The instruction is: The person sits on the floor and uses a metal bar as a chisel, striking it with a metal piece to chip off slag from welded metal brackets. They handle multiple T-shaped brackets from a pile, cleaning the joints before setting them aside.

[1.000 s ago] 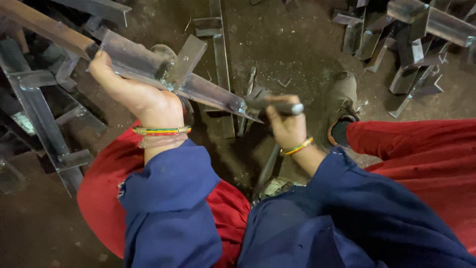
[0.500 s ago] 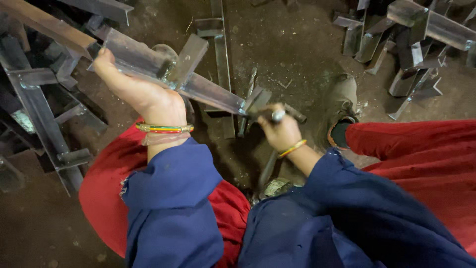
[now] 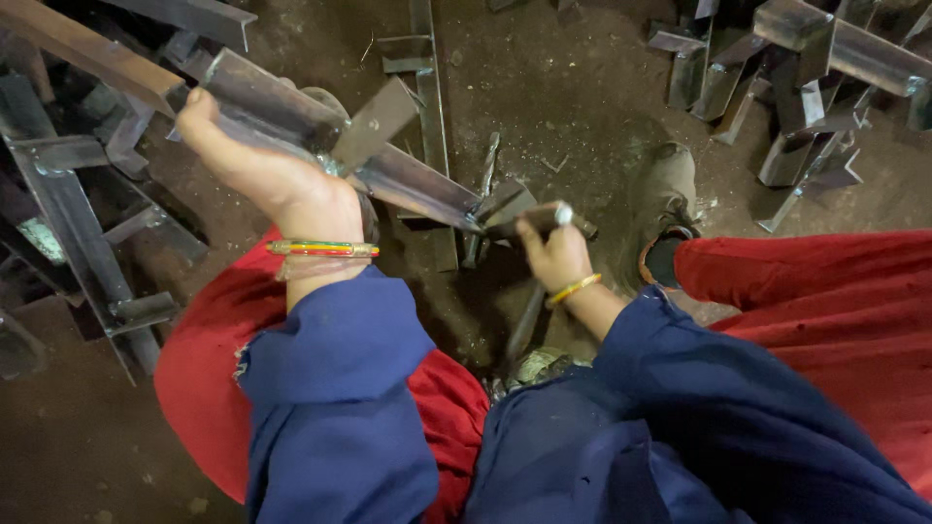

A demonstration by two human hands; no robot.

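Observation:
My left hand (image 3: 267, 175) grips a long steel angle bar (image 3: 408, 184) that runs from upper left down to the middle, with a short flat plate (image 3: 374, 121) fixed across it. My right hand (image 3: 553, 254) is closed on the handle of a small hammer (image 3: 558, 218), whose head sits at the bar's lower end beside a small welded bracket (image 3: 500, 204). Both wrists wear coloured bangles, and both arms are in blue sleeves.
Welded steel frames (image 3: 68, 194) lie at the left. Several cut angle pieces (image 3: 777, 116) are piled at the upper right. A flat steel strip (image 3: 427, 107) lies on the dirt floor. My shoe (image 3: 665, 189) and red trouser legs (image 3: 815, 291) are at the right.
My right hand has dropped with the hammer from a raised, horizontal position down to the bar's end. My left hand keeps its hold on the bar.

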